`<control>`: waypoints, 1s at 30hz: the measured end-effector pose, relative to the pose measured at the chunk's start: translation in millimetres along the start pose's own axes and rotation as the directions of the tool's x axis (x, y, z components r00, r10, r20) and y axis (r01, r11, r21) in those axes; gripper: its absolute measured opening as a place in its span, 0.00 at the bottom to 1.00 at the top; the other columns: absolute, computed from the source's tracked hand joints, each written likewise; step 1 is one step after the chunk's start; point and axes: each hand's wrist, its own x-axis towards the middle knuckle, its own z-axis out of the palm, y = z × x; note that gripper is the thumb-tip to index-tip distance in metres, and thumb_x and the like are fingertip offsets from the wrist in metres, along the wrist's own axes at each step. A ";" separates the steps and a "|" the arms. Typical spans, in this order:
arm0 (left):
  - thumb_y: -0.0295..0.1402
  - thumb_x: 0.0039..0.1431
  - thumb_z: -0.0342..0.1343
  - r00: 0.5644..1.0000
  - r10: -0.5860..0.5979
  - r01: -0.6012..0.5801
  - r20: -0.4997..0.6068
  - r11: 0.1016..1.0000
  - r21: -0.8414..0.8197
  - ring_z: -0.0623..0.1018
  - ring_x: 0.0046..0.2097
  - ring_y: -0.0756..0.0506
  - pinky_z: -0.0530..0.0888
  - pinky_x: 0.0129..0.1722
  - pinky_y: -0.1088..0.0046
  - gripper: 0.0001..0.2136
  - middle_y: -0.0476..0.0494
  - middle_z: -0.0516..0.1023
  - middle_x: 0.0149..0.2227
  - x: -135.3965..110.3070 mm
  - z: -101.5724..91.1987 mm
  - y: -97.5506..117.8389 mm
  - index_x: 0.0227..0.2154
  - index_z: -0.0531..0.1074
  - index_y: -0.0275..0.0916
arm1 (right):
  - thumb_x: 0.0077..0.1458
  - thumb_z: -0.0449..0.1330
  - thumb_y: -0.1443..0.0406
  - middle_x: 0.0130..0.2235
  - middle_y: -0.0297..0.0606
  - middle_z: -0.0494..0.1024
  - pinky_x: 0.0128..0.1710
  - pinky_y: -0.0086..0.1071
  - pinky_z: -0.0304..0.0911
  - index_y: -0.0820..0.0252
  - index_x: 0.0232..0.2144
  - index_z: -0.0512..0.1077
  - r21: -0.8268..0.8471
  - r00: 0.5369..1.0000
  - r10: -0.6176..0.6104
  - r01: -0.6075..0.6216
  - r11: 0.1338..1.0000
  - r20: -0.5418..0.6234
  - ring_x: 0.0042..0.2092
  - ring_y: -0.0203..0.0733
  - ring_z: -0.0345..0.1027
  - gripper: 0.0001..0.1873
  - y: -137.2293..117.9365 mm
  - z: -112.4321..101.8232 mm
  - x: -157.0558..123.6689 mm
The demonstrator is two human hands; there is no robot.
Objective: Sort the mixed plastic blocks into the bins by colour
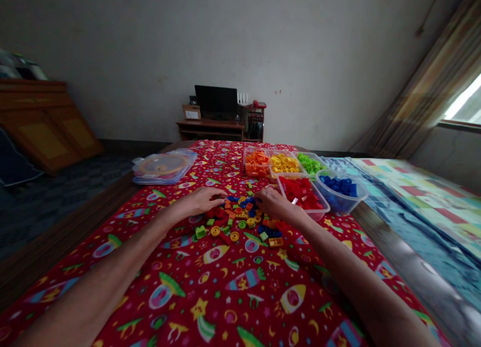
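A loose pile of mixed toy building blocks (pixel 238 212) lies on the red patterned tablecloth between my hands. My left hand (pixel 205 200) is at the pile's left edge, thumb and fingers apart, with nothing visible between them. At the right side, my right hand (pixel 271 201) has its fingers curled down among the blocks. Its fingertips are hidden, so what they hold cannot be made out. A green block (pixel 200 232) and a yellow block (pixel 275 242) sit at the near edge of the pile, with a round yellow piece (pixel 234 236) between them.
Colour-sorted tubs stand beyond and right of my right hand: orange (pixel 257 162), yellow (pixel 284 163), green (pixel 308 163), red (pixel 302 192) and blue (pixel 340 189). Stacked plastic lids (pixel 165 165) lie at the back left. A bed (pixel 413 201) adjoins the table's right side.
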 end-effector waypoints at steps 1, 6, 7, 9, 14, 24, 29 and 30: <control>0.44 0.51 0.54 1.000 -0.009 0.009 0.001 0.999 -0.033 0.78 0.40 0.43 0.72 0.41 0.72 0.16 0.46 0.81 0.39 -0.6 -2.3 -0.2 0.38 0.78 0.44 | 0.54 0.52 0.74 0.30 0.43 0.73 0.34 0.30 0.55 0.68 0.32 0.73 -0.008 0.999 0.006 -0.006 1.000 -0.032 0.32 0.38 0.63 0.10 1.3 0.9 0.4; 0.39 0.45 0.56 1.000 -0.026 0.026 0.001 0.996 -0.085 0.79 0.40 0.43 0.73 0.40 0.73 0.15 0.47 0.82 0.38 1.3 -1.2 -3.2 0.37 0.78 0.43 | 0.54 0.49 0.75 0.30 0.42 0.73 0.33 0.30 0.55 0.65 0.33 0.72 -0.016 0.993 0.014 -0.015 1.000 -0.115 0.32 0.38 0.62 0.12 -0.9 9.4 2.9; 0.38 0.45 0.55 1.000 -0.031 0.031 -0.001 0.997 -0.070 0.79 0.39 0.43 0.73 0.40 0.72 0.15 0.47 0.82 0.37 2.4 1.8 -3.1 0.37 0.78 0.43 | 0.54 0.49 0.75 0.31 0.42 0.74 0.34 0.30 0.56 0.64 0.34 0.72 -0.015 0.994 0.001 -0.003 1.000 -0.106 0.33 0.38 0.62 0.13 -1.9 10.8 3.7; 0.36 0.47 0.54 0.999 -0.044 0.043 -0.014 0.998 -0.037 0.79 0.37 0.44 0.73 0.38 0.72 0.16 0.46 0.82 0.36 4.7 9.6 -1.4 0.40 0.78 0.42 | 0.52 0.51 0.76 0.33 0.42 0.75 0.35 0.29 0.57 0.64 0.37 0.73 -0.006 0.997 -0.039 0.038 0.999 -0.061 0.34 0.38 0.63 0.14 -3.2 12.0 5.5; 0.38 0.52 0.54 0.992 0.046 -0.044 -0.117 0.999 0.021 0.76 0.47 0.42 0.71 0.48 0.66 0.18 0.41 0.79 0.45 8.5 29.6 3.9 0.46 0.74 0.40 | 0.50 0.52 0.78 0.32 0.42 0.75 0.35 0.28 0.57 0.67 0.36 0.73 0.095 0.999 -0.028 0.026 0.995 0.019 0.34 0.37 0.65 0.14 -2.4 9.9 7.8; 0.35 0.55 0.54 0.978 0.187 -0.184 -0.094 0.982 0.042 0.73 0.51 0.41 0.67 0.54 0.62 0.16 0.42 0.76 0.49 7.0 41.6 10.5 0.47 0.72 0.41 | 0.55 0.56 0.71 0.32 0.40 0.76 0.36 0.28 0.56 0.64 0.40 0.73 0.242 0.988 0.026 0.011 0.970 -0.151 0.35 0.38 0.67 0.10 -15.8 -3.9 7.0; 0.34 0.57 0.54 0.954 0.267 -0.250 -0.136 0.959 0.133 0.72 0.51 0.41 0.67 0.53 0.62 0.13 0.39 0.75 0.47 6.0 51.2 14.8 0.45 0.72 0.39 | 0.54 0.54 0.74 0.35 0.47 0.77 0.39 0.30 0.59 0.66 0.38 0.74 0.192 0.993 0.006 0.017 0.981 -0.120 0.38 0.41 0.68 0.11 -21.7 -5.4 5.1; 0.33 0.57 0.54 0.952 0.275 -0.255 -0.138 0.956 0.142 0.72 0.50 0.41 0.68 0.52 0.62 0.12 0.40 0.75 0.46 6.0 52.8 15.6 0.44 0.72 0.39 | 0.54 0.54 0.74 0.35 0.47 0.77 0.39 0.30 0.59 0.67 0.38 0.74 0.194 0.995 0.009 0.011 0.981 -0.103 0.38 0.41 0.68 0.11 -19.8 -3.5 5.3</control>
